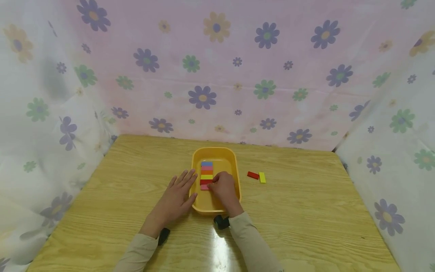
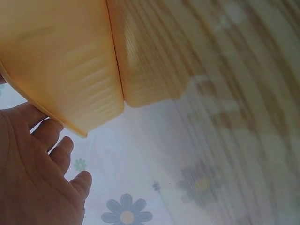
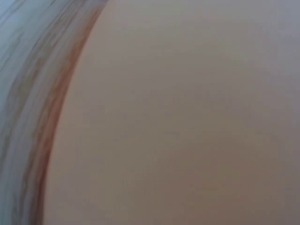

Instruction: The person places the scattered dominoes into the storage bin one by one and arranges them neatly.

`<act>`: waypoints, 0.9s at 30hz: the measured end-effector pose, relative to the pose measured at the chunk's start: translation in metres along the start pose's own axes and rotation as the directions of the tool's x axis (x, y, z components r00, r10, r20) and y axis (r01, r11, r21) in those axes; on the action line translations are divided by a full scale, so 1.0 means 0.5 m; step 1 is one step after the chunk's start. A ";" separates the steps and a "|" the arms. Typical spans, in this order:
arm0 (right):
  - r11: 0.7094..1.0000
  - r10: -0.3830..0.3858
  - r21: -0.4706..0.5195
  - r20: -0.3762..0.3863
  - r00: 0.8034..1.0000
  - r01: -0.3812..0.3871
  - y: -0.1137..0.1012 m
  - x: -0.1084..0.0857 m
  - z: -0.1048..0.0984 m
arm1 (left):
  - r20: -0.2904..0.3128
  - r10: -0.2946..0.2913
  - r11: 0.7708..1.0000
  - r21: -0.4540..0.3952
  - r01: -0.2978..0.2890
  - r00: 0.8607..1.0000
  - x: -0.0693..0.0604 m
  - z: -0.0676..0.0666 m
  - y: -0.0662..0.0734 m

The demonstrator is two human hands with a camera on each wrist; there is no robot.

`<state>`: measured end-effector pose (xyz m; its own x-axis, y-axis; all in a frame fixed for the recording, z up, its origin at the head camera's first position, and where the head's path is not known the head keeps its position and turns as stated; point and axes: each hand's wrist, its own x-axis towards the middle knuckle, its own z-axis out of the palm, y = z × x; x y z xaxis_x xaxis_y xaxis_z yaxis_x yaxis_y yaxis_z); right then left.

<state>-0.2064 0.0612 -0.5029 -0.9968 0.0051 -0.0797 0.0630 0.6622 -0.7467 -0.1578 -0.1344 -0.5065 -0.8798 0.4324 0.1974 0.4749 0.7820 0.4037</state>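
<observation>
A yellow tray (image 1: 215, 210) stands on the table. Inside it, small flat blocks lie in a close column: blue (image 1: 206, 164), pink (image 1: 206, 168), orange (image 1: 206, 172), yellow (image 1: 206, 176), red (image 1: 205, 182), and a nearest pink block (image 1: 204, 187). My right hand (image 1: 225, 188) reaches over the tray's right side, thumb and fingertips pinching the right end of that nearest pink block. Fingers spread and fairly straight, my left hand (image 1: 175, 198) rests against the tray's left rim; the left wrist view shows its fingers at the rim (image 2: 70, 129).
Right of the tray, a loose red block (image 1: 253, 175) and a yellow block (image 1: 262, 177) lie on the wooden table (image 1: 299, 211). Flowered cloth (image 1: 217, 75) hangs behind and on both sides. A close, blurred surface fills most of the right wrist view.
</observation>
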 end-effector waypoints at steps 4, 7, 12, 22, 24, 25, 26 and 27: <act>1.000 -0.011 0.012 -0.002 1.000 0.011 -0.002 -0.001 0.001 | 0.006 -0.007 1.000 0.004 0.007 1.000 0.000 0.000 -0.001; 1.000 -0.017 -0.003 -0.005 1.000 0.017 -0.004 -0.001 0.001 | 0.007 -0.009 1.000 0.001 0.009 1.000 0.000 -0.003 0.001; 1.000 -0.017 -0.024 -0.009 1.000 0.017 -0.006 0.000 0.003 | 0.008 -0.011 1.000 -0.003 0.011 1.000 -0.002 -0.008 0.005; 0.989 0.005 0.150 -0.027 1.000 -0.001 0.004 -0.009 0.001 | 0.009 -0.014 1.000 -0.008 0.014 1.000 -0.003 -0.005 0.005; 0.977 0.003 0.211 -0.022 1.000 0.001 0.007 -0.012 -0.005 | 0.007 -0.012 1.000 -0.008 0.012 1.000 -0.002 -0.004 0.005; 0.969 -0.004 0.245 -0.016 1.000 0.008 0.008 -0.013 -0.008 | 0.006 -0.011 1.000 -0.006 0.011 1.000 -0.002 -0.003 0.005; 0.960 -0.011 0.280 -0.007 1.000 0.013 0.009 -0.014 -0.012 | 0.006 -0.010 1.000 -0.006 0.010 1.000 -0.002 -0.003 0.005; 0.948 -0.018 0.319 0.006 1.000 0.015 0.009 -0.015 -0.017 | 0.005 -0.009 1.000 -0.007 0.009 1.000 -0.001 -0.003 0.005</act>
<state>-0.1989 0.0707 -0.5000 -0.9975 -0.0110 -0.0701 0.0603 0.3890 -0.9193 -0.1561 -0.1335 -0.5045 -0.8841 0.4275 0.1887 0.4665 0.7830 0.4115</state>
